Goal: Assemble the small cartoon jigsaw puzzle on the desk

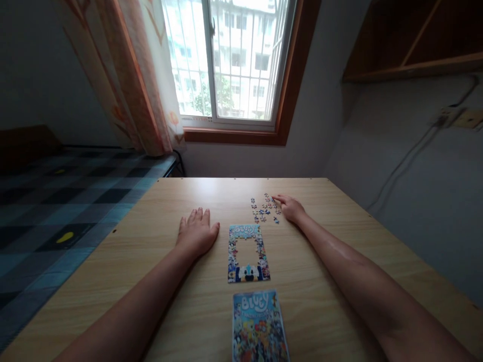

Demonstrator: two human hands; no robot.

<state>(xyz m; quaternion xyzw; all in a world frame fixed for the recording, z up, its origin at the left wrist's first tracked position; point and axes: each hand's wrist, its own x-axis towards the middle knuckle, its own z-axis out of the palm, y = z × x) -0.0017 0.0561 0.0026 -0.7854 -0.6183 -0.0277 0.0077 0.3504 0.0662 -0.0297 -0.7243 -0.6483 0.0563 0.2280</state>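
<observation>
The left hand (197,232) lay palm down, fingers slightly spread, on the table (302,281), while the right hand (290,207) reached a fingertip to the loose puzzle pieces (264,212).

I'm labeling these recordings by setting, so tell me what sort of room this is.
Probably a bedroom: a bed with a checked cover stands at the left, beside a curtained window, with a wooden table in front.

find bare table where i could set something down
Bare table: left of the left hand, beyond it toward the window, and right of the right forearm. Crowded: loose pieces by the right hand, puzzle frame and box down the middle.
</observation>
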